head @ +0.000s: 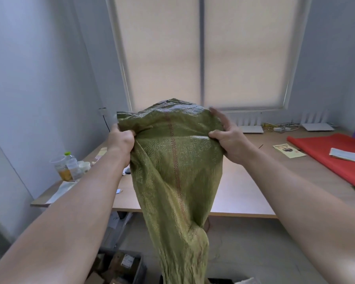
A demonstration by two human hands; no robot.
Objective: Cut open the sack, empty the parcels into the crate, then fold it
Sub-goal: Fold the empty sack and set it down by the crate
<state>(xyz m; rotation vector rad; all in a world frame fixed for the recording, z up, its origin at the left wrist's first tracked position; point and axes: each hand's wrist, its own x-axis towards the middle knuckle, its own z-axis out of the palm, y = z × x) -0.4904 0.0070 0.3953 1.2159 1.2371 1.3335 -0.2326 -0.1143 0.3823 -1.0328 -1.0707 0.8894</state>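
Sack (176, 160) upended between both hands' grip

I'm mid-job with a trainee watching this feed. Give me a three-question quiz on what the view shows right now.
1. True or false: both hands grip the green woven sack.
2. Where does the sack's lower end hang: A) on the desk, B) below the desk edge, near the crate, C) on the red sheet?
3. Fill in: a ___ stripe runs down the sack.

Key: 1 true, left hand and right hand hold its top; 2 B; 3 red.
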